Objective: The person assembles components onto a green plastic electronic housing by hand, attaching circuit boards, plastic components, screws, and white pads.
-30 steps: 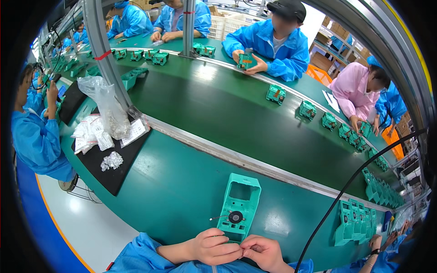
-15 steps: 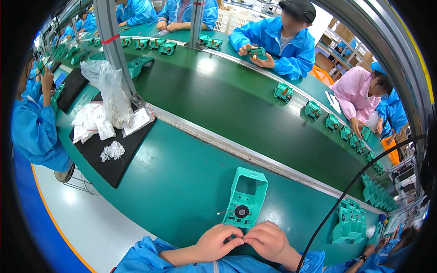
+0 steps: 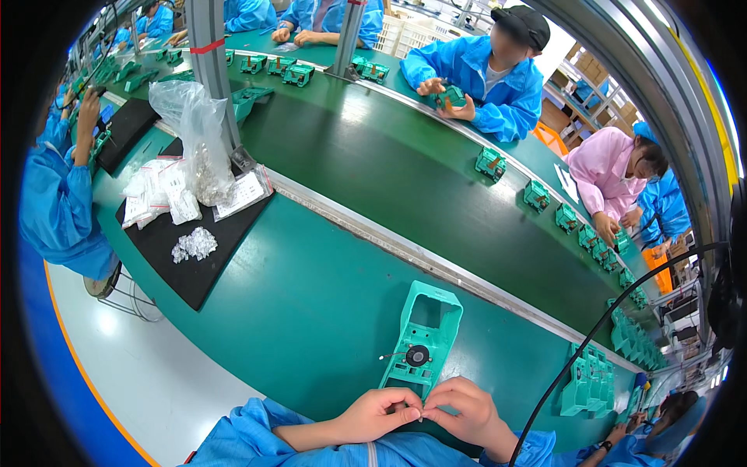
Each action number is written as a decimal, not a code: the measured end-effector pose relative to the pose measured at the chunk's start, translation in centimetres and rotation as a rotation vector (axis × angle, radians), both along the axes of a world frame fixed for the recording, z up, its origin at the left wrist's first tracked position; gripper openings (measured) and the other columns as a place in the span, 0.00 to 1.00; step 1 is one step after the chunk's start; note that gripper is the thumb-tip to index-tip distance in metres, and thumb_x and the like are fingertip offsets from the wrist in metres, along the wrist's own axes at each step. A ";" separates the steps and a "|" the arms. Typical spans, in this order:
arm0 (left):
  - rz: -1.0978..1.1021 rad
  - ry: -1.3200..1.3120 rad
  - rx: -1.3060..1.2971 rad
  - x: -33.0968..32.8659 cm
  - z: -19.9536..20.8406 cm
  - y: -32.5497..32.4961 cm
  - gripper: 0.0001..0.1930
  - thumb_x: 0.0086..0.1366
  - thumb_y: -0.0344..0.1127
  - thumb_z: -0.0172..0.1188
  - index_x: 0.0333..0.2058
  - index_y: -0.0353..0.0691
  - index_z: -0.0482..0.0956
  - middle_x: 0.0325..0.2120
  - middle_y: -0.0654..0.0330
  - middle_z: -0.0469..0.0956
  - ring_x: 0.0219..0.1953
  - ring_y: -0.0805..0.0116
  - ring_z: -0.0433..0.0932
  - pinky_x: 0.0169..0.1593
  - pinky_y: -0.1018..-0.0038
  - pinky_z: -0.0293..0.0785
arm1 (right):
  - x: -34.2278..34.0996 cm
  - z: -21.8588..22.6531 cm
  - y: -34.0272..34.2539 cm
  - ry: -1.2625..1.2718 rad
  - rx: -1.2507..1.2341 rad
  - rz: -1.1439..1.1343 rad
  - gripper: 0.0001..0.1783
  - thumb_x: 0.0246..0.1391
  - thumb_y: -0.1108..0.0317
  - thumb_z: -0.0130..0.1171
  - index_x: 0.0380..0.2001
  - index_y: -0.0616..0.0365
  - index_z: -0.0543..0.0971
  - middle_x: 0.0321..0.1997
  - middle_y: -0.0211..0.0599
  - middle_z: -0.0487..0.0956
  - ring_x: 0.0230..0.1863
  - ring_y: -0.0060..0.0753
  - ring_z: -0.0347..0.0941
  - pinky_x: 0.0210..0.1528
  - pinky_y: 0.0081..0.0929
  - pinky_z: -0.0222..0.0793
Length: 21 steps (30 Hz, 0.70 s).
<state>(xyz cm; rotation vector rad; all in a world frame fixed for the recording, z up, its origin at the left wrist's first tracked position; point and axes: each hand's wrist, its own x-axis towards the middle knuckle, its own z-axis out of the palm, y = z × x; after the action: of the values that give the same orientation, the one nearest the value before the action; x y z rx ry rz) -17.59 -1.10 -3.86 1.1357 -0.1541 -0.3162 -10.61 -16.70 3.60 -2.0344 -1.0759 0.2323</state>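
Observation:
A green plastic housing lies on the green bench just beyond my hands. Mounted in its lower part is a small round black fan, with a short thin wire lead reaching out to the left. Close to my body, at the housing's near end, my left hand and my right hand meet fingertip to fingertip. Both hands are closed in a pinch. A tiny dark bit shows between the fingertips, too small to name.
A black mat at left carries a clear plastic bag, white packets and a pile of small clear pieces. Beyond runs a dark green conveyor with green assemblies. Stacked green housings and a black cable are at right. Co-workers sit around.
The whole view has shifted slightly. My fingertips stay together, and a tiny dark bit now shows between them. Across the conveyor, a person in blue has turned the green assembly in their hands.

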 end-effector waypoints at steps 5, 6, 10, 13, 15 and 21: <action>-0.079 0.003 0.050 0.0 0.3 0.3 0.06 0.60 0.33 0.50 0.31 0.37 0.72 0.25 0.64 0.73 0.27 0.80 0.68 0.33 0.82 0.64 | 1.1 0.9 -0.3 -0.126 -0.168 0.119 0.07 0.33 0.71 0.62 0.21 0.52 0.75 0.31 0.27 0.73 0.32 0.32 0.69 0.33 0.29 0.64; 0.096 -0.248 0.386 -0.1 0.6 0.1 0.06 0.57 0.33 0.52 0.32 0.38 0.72 0.26 0.63 0.72 0.27 0.76 0.68 0.34 0.80 0.64 | 1.8 1.4 -0.2 -0.128 -0.170 0.122 0.07 0.33 0.71 0.62 0.21 0.52 0.75 0.31 0.27 0.73 0.32 0.32 0.69 0.33 0.29 0.64; 0.245 -0.982 1.016 0.0 -0.9 -1.2 0.14 0.47 0.31 0.56 0.36 0.42 0.72 0.31 0.61 0.71 0.29 0.67 0.67 0.38 0.73 0.64 | 5.5 2.2 1.3 -0.482 -0.403 -0.117 0.03 0.35 0.68 0.59 0.18 0.52 0.75 0.51 0.29 0.65 0.57 0.52 0.48 0.48 0.64 0.47; 0.179 -1.026 1.057 0.0 -2.1 -1.6 0.21 0.43 0.31 0.57 0.41 0.42 0.70 0.34 0.60 0.69 0.31 0.67 0.67 0.38 0.72 0.64 | 7.3 0.8 3.1 -0.524 -0.655 -0.064 0.03 0.36 0.67 0.58 0.18 0.52 0.75 0.55 0.30 0.60 0.61 0.51 0.41 0.48 0.74 0.40; 0.183 -0.975 1.010 0.0 -2.1 -1.5 0.23 0.43 0.31 0.57 0.43 0.42 0.69 0.34 0.60 0.68 0.30 0.66 0.67 0.38 0.72 0.64 | 7.8 -0.1 3.5 -0.526 -0.715 -0.027 0.03 0.37 0.68 0.57 0.16 0.53 0.75 0.57 0.31 0.58 0.62 0.52 0.40 0.49 0.76 0.37; 0.178 -0.898 0.965 -0.1 -2.1 -1.4 0.25 0.44 0.30 0.56 0.45 0.41 0.68 0.32 0.59 0.67 0.29 0.66 0.66 0.36 0.73 0.63 | 8.0 -1.0 4.1 -0.440 -0.712 -0.037 0.04 0.37 0.69 0.55 0.14 0.53 0.75 0.57 0.31 0.57 0.61 0.52 0.42 0.51 0.72 0.39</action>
<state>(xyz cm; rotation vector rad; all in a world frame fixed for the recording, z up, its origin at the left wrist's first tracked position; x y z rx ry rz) -17.68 -2.47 -6.01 2.1811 -0.7390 0.3594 -2.58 -12.60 2.57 -2.8331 -1.3471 0.1629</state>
